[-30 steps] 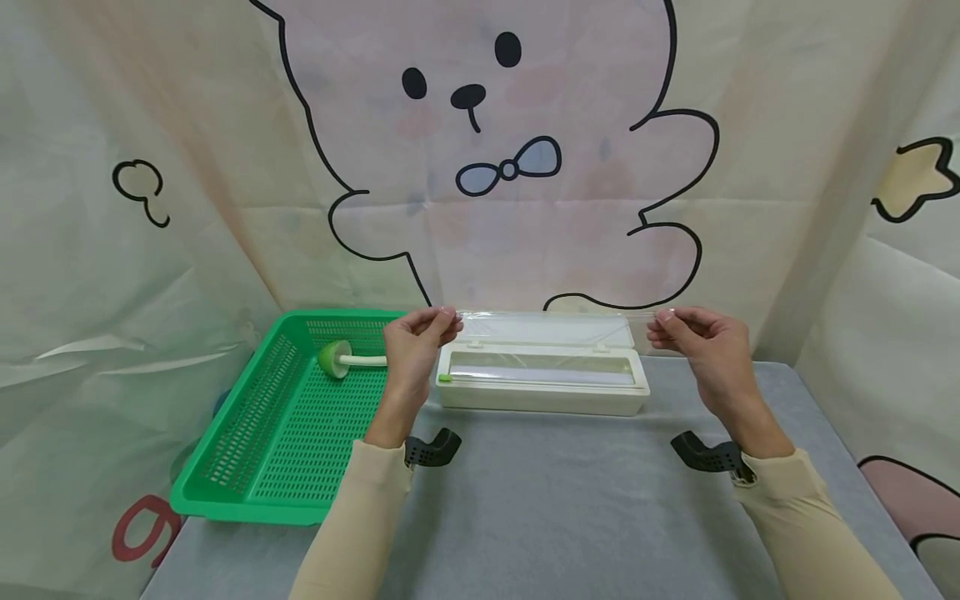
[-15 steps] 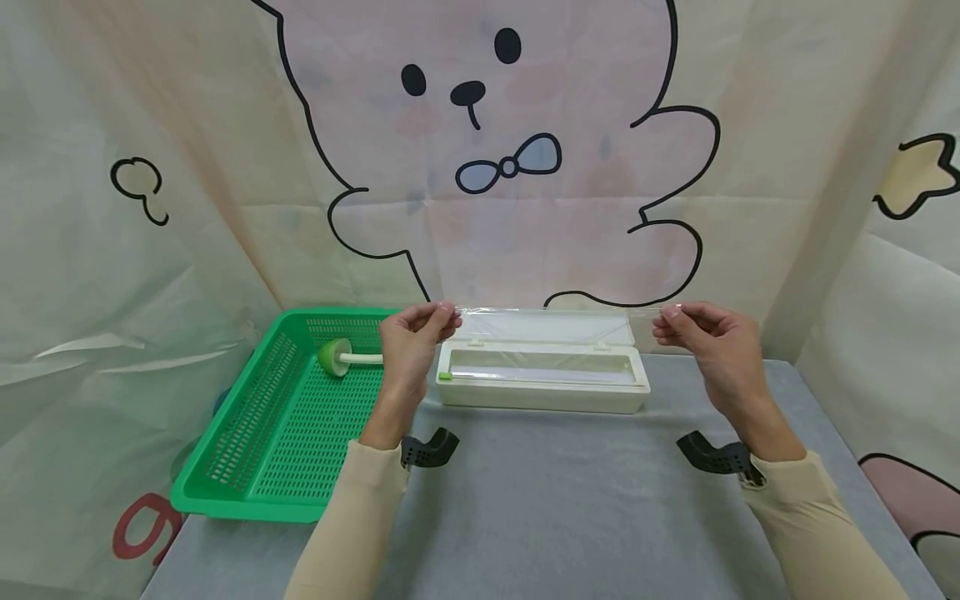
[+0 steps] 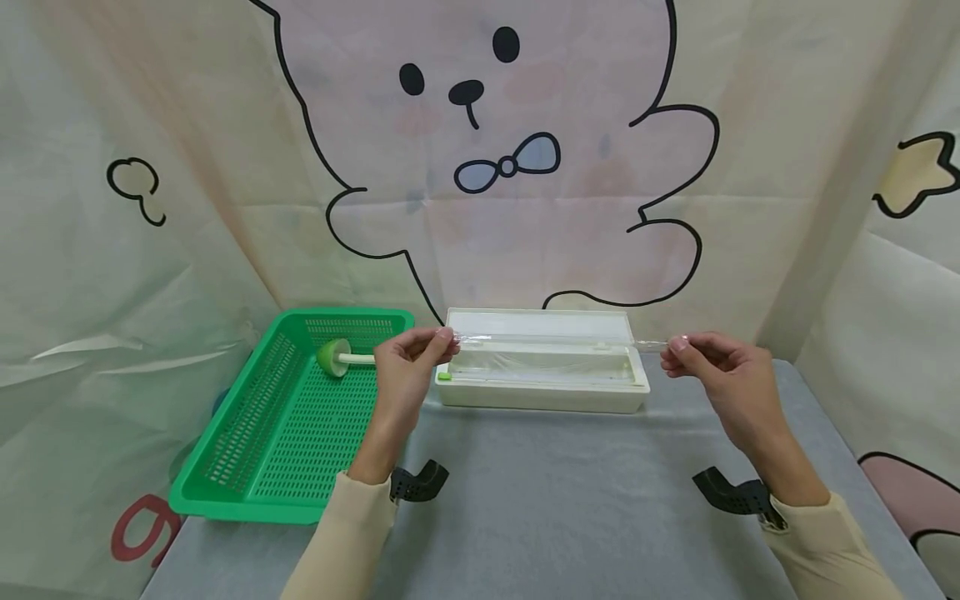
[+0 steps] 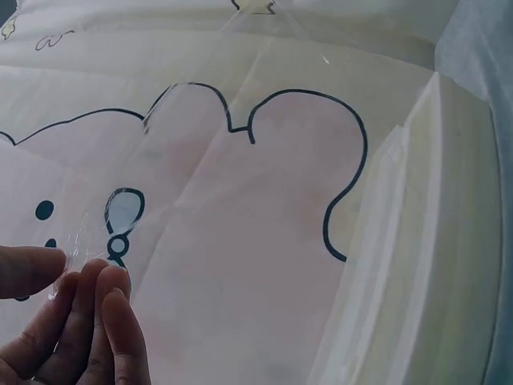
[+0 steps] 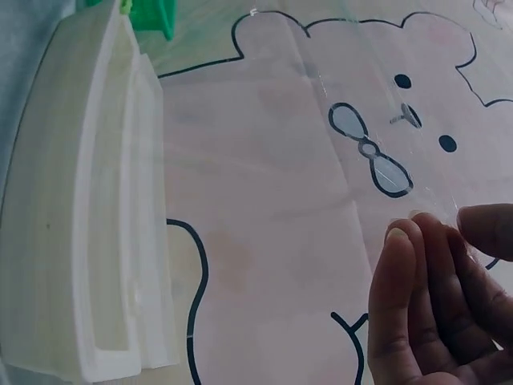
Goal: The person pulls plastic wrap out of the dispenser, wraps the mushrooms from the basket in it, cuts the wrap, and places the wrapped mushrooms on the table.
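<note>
Cling film (image 3: pixel 547 342), a clear sheet stretched over the white dispenser box (image 3: pixel 542 390) on the grey worktop (image 3: pixel 555 500). Left hand (image 3: pixel 405 371) & right hand (image 3: pixel 720 371) each pinch a corner. Best kept taut, level, pulled evenly. Green basket (image 3: pixel 247 492) at left. No readable text/brand.
</note>
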Available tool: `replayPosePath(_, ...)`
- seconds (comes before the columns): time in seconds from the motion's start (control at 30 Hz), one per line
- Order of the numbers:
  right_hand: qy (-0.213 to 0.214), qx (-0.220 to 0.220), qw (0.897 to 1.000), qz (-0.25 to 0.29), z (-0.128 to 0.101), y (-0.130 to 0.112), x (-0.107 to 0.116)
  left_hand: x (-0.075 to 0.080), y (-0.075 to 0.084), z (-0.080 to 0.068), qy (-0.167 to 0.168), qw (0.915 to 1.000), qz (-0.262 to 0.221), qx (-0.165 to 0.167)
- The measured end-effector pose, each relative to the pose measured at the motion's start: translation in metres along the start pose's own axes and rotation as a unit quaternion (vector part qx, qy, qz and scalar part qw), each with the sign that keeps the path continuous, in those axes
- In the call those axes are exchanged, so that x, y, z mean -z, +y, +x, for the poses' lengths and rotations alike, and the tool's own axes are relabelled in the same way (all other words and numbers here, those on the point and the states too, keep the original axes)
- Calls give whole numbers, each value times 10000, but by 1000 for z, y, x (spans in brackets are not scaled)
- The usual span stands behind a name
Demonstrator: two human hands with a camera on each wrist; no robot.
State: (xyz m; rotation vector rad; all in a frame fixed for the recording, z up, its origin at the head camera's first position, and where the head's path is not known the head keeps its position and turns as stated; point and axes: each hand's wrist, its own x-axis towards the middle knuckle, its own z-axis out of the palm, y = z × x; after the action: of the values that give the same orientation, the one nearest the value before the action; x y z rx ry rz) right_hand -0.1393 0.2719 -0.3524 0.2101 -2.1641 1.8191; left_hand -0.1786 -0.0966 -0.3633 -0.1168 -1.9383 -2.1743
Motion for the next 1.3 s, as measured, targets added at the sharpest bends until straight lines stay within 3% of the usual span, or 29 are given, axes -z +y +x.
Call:
replayPosePath(0.1, 0, -31, 9988, -488, -11, 3, 1, 4, -5, -8, -65, 10000, -57, 2)
replayPosePath(0.3, -101, -117, 9989, -446, -36, 17, 1, 12, -19, -31, -180, 9998, -46, 17)
replayPosePath(0.5, -246, -619, 9939, -880, -60, 44, 0, 18, -43, -51, -317, 9982, 352, 357)
replayPosePath(0.67, -387, -1159, 9907, -591, -75, 61, -7, 22, -66, -64, -366, 9950, 562, 743)
replayPosePath(0.8, -541, -1719, 9815, -648, -84, 74, -12, 24, -84, -74, -490, 9890, 809, 1141)
replayPosePath(0.93, -727, -2300, 9671, -812, -92, 88, -16, 27, -98, -82, -660, 9829, 1096, 1325)
replayPosePath(1.13, -1166, -2331, 9559, -1352, -107, 103, -18, 33, -109, -91, -775, 9754, 1400, 1516)
replayPosePath(1.3, -1409, -2307, 9459, -1793, -116, 110, -17, 39, -115, -98, -1022, 9652, 1897, 1482)
